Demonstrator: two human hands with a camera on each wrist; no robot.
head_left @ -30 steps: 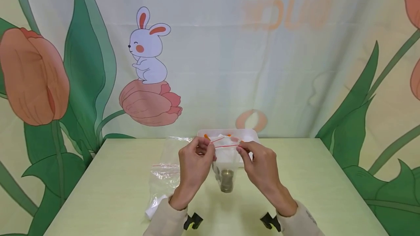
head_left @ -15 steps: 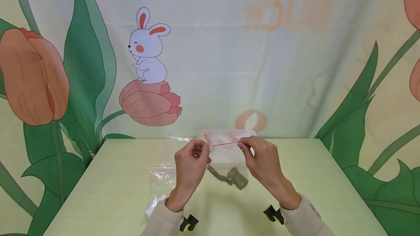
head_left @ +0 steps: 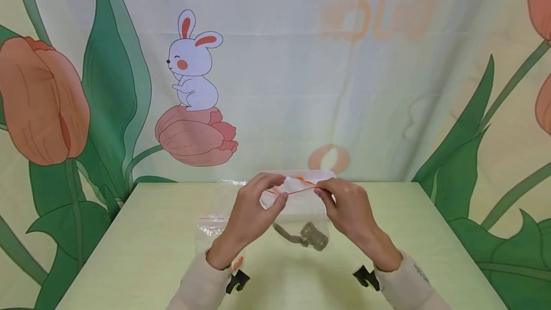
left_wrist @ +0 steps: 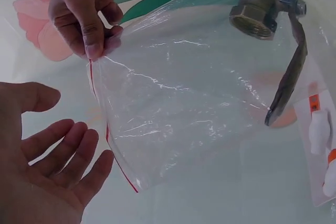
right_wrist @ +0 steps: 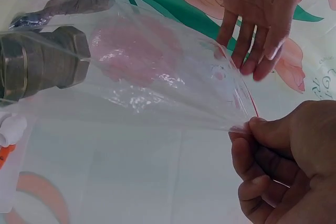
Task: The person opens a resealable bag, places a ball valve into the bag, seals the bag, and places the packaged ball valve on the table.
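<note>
A clear zip bag [left_wrist: 173, 103] with a red strip along its mouth hangs in front of me. Inside it lies a brass ball valve [head_left: 314, 236] with a long lever [left_wrist: 289, 72], low in the bag. My right hand [head_left: 350, 204] pinches one corner of the bag's mouth between thumb and fingertips, the other fingers curled. At the other end of the mouth, my left hand [head_left: 254, 207] has its thumb and fingers spread apart. Its fingers lie close beside the red strip in the left wrist view, gripping nothing.
Behind the bag stands a white tray [head_left: 323, 174] with white and orange pieces. Another clear zip bag [head_left: 211, 231] lies flat on the table [head_left: 142, 233] at left, partly under my left arm. An orange piece [head_left: 237, 264] shows by the left sleeve.
My left hand has let go of its end of the bag's mouth and spread its fingers. The valve has swung right and tipped over. The right hand keeps its pinch.
</note>
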